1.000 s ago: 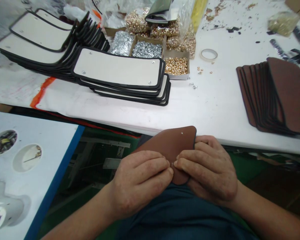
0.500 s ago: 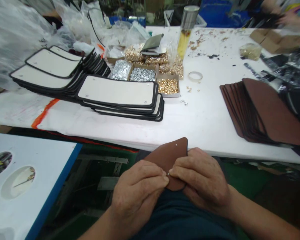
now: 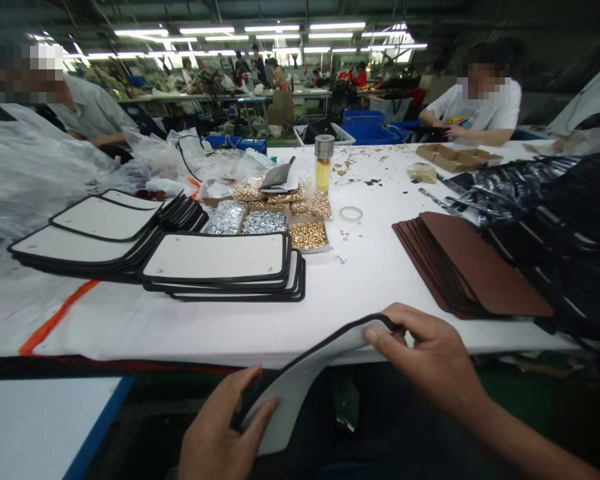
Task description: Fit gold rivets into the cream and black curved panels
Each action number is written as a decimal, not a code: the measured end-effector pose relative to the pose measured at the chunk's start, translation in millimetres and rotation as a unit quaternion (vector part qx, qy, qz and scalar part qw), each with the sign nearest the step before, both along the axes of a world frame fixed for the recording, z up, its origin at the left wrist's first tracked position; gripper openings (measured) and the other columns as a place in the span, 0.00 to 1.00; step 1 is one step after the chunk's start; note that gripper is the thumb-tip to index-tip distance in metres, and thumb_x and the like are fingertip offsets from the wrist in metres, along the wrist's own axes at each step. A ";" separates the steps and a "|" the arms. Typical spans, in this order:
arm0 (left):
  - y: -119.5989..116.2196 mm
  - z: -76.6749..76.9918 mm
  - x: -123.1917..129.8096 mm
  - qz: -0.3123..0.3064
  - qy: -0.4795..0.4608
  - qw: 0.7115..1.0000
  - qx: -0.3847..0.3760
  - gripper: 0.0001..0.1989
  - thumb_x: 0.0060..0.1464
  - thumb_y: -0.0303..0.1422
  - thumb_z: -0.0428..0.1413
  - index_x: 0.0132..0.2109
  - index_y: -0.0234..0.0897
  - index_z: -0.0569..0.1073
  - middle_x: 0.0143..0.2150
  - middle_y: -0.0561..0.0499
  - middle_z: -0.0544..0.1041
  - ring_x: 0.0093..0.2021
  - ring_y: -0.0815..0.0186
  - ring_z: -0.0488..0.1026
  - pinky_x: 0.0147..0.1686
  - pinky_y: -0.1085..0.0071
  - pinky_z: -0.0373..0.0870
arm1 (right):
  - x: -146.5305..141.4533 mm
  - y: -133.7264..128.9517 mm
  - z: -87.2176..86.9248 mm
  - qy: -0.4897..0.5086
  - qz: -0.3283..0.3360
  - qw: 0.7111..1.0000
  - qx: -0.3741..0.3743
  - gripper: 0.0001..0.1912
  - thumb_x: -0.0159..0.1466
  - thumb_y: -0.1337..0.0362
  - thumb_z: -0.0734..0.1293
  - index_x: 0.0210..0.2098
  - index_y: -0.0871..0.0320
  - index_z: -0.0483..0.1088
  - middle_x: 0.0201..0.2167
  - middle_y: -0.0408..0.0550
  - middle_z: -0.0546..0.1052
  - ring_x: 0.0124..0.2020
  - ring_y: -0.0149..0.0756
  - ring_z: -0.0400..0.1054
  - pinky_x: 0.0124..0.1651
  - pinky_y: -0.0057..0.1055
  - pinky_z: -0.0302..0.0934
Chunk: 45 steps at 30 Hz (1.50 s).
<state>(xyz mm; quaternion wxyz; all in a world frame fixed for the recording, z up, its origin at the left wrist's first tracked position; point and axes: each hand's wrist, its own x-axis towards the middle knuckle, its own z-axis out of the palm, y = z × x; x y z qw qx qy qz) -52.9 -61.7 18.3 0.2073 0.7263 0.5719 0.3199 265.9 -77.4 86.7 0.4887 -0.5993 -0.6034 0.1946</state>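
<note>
A bent leather panel (image 3: pixel 300 380) with black edging hangs over my lap, its pale backing turned toward me. My right hand (image 3: pixel 423 347) pinches its upper right end between thumb and fingers. At the lower left end, my left hand (image 3: pixel 225 423) has its thumb on the pale side and its fingers round the far edge. Beyond it on the table lies a stack of finished-edge pale panels (image 3: pixel 220 257) with small metal rivets in their corners. To the right fans a stack of brown panels (image 3: pixel 480 267).
Open boxes of gold rivets (image 3: pixel 309 235) and silver rivets (image 3: pixel 264 221) stand mid-table, near a glass bottle (image 3: pixel 323 167) and a tape ring (image 3: pixel 351 213). Plastic bags (image 3: pixel 55 160) crowd the left. Black wrapped goods (image 3: pixel 570 233) lie right. Two co-workers sit beyond.
The panel has been turned from its brown face to its pale backing and lifted. My hands have moved apart from its middle to opposite ends. The view has tilted up.
</note>
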 end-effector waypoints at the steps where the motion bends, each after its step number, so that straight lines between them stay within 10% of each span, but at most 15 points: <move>1: -0.4 -8.0 -6.8 0.029 -0.020 0.996 -0.079 0.23 0.52 0.49 0.68 0.53 0.47 0.83 0.50 0.48 0.86 0.49 0.48 0.85 0.50 0.59 0.84 | 12.3 2.6 -1.0 0.022 -0.015 0.998 -0.057 0.13 0.65 0.55 0.74 0.28 0.55 0.77 0.21 0.39 0.71 0.22 0.30 0.62 0.24 0.28 0.54; 6: -7.1 -28.3 -9.1 0.154 -0.250 0.899 -0.326 0.33 0.44 0.55 0.71 0.52 0.38 0.82 0.43 0.47 0.88 0.44 0.49 0.85 0.40 0.64 0.84 | 69.1 27.4 -13.4 0.044 0.101 0.944 -0.312 0.25 0.65 0.41 0.70 0.31 0.58 0.79 0.21 0.41 0.72 0.21 0.30 0.61 0.23 0.27 0.53; 11: -4.4 -27.1 17.1 0.169 -0.377 0.833 -0.368 0.34 0.43 0.53 0.73 0.52 0.35 0.82 0.44 0.46 0.87 0.43 0.49 0.84 0.41 0.62 0.82 | 90.9 96.2 -38.2 -0.104 0.014 0.973 -0.206 0.19 0.67 0.49 0.70 0.44 0.58 0.82 0.38 0.48 0.83 0.35 0.37 0.74 0.38 0.31 0.66; 17: -10.1 -32.1 18.5 0.139 -0.314 0.870 -0.355 0.32 0.49 0.54 0.69 0.52 0.35 0.82 0.47 0.45 0.87 0.46 0.47 0.84 0.42 0.62 0.82 | 82.6 173.3 -80.2 -0.172 -0.050 0.968 -0.177 0.15 0.70 0.55 0.70 0.49 0.58 0.78 0.45 0.50 0.82 0.45 0.39 0.76 0.54 0.42 0.68; 27: -26.5 -45.7 14.6 0.112 -0.238 0.943 -0.202 0.16 0.58 0.42 0.63 0.48 0.36 0.82 0.42 0.47 0.86 0.42 0.56 0.83 0.43 0.64 0.79 | 92.9 178.2 -92.2 -0.195 -0.050 0.965 -0.168 0.08 0.60 0.57 0.73 0.35 0.52 0.82 0.42 0.47 0.83 0.41 0.44 0.73 0.51 0.41 0.64; 35: -30.1 -19.1 19.6 0.031 -0.153 0.987 -0.020 0.06 0.61 0.30 0.62 0.44 0.40 0.82 0.41 0.50 0.84 0.42 0.62 0.81 0.46 0.67 0.76 | 51.2 110.3 -45.3 -0.036 -0.040 0.995 -0.086 0.15 0.70 0.52 0.67 0.44 0.57 0.76 0.35 0.49 0.82 0.36 0.39 0.79 0.40 0.33 0.73; 42: -26.3 -0.8 34.4 -0.087 -0.109 0.980 0.145 0.15 0.55 0.16 0.60 0.47 0.38 0.76 0.47 0.47 0.84 0.48 0.63 0.83 0.51 0.65 0.79 | -27.4 -13.2 -9.9 0.017 0.212 0.976 -0.043 0.03 0.68 0.68 0.72 0.37 0.53 0.78 0.32 0.42 0.82 0.32 0.31 0.77 0.36 0.27 0.70; 45: -26.1 5.4 35.6 -0.136 -0.112 0.970 0.168 0.16 0.54 0.16 0.62 0.46 0.36 0.75 0.48 0.43 0.83 0.51 0.59 0.83 0.51 0.61 0.81 | -28.8 -31.5 -8.8 -0.010 0.186 0.982 0.011 0.07 0.67 0.72 0.72 0.41 0.54 0.77 0.35 0.43 0.82 0.35 0.30 0.77 0.38 0.26 0.71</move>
